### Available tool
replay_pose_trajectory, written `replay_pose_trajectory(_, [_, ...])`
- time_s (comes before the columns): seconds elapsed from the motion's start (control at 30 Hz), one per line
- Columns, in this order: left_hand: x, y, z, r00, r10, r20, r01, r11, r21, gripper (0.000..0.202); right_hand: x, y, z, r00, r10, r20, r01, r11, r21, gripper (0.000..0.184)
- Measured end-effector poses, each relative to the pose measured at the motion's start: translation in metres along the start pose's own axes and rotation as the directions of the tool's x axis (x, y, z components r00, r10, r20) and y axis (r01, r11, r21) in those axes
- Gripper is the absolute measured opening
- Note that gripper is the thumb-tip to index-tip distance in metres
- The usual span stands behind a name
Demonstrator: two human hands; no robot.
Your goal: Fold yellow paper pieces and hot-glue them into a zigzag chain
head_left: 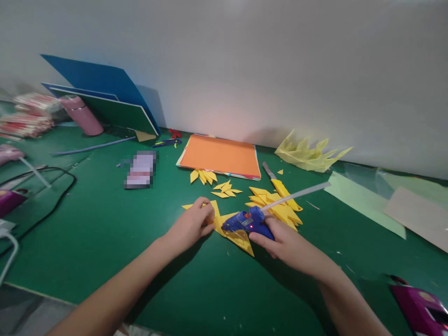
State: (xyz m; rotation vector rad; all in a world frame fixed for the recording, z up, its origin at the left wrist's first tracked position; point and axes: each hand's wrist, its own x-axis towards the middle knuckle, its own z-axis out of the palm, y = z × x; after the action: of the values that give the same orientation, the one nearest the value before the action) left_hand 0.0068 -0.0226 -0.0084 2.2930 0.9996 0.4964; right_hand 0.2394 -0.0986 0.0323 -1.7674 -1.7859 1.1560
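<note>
My right hand [282,240] is wrapped round the handle of a blue hot glue gun [245,220]. A long clear glue stick [296,196] sticks out of its back end, and a small red light glows on its side. The nozzle points left, at or just above a folded yellow paper piece [241,241] on the table. My left hand [199,217] is closed on the left part of this yellow paper, fingertips pinched near the nozzle. Close behind lie a stack of pointed yellow paper pieces [280,210] and two small clusters of yellow paper petals [227,189].
Behind are orange paper sheets [220,154], a yellow-handled knife [285,193] and a pale yellow spiky paper form [311,156]. A blurred-out phone-like object [140,170], pink bottle [82,115], leaning boards [112,109] and black cable [52,210] are left. A purple device [418,303] stands right.
</note>
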Motion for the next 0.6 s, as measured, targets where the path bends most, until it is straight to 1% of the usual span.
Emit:
replay_pose_trajectory(0.07, [0.0,-0.001,0.0,1.0,0.003,0.009,-0.003,1.0,-0.006,0.017,0.002,0.002,0.001,0.999,0.042,0.002,-0.043,0.996,0.075,0.04])
replay_pose_trajectory(0.13, [0.0,-0.001,0.001,1.0,-0.002,0.007,0.002,1.0,-0.007,0.015,0.003,0.003,0.002,0.998,0.052,-0.023,-0.05,0.996,0.081,0.038])
replay_pose_trajectory(0.23, [0.0,-0.002,0.001,1.0,0.0,-0.002,0.0,1.0,0.006,0.014,0.003,0.002,0.0,0.997,0.023,-0.069,-0.025,0.999,-0.042,0.037])
replay_pose_trajectory(0.33, [0.001,-0.001,0.0,1.0,-0.002,0.01,0.002,1.0,-0.002,0.012,-0.001,-0.001,-0.003,0.992,-0.045,-0.12,0.025,0.986,-0.167,0.036])
replay_pose_trajectory(0.43, [0.001,-0.001,-0.001,1.0,0.005,0.022,-0.004,1.0,-0.027,0.01,-0.007,-0.005,-0.004,0.99,-0.072,-0.123,0.044,0.975,-0.219,0.036])
replay_pose_trajectory(0.53, [0.001,-0.001,-0.001,1.0,0.02,0.022,-0.019,1.0,-0.019,0.008,-0.009,-0.008,-0.004,0.988,-0.1,-0.117,0.079,0.982,-0.173,0.033])
replay_pose_trajectory(0.6, [0.001,-0.001,-0.001,0.999,0.022,0.025,-0.023,1.0,0.002,0.006,-0.007,-0.009,-0.005,0.981,-0.105,-0.165,0.093,0.992,-0.081,0.034])
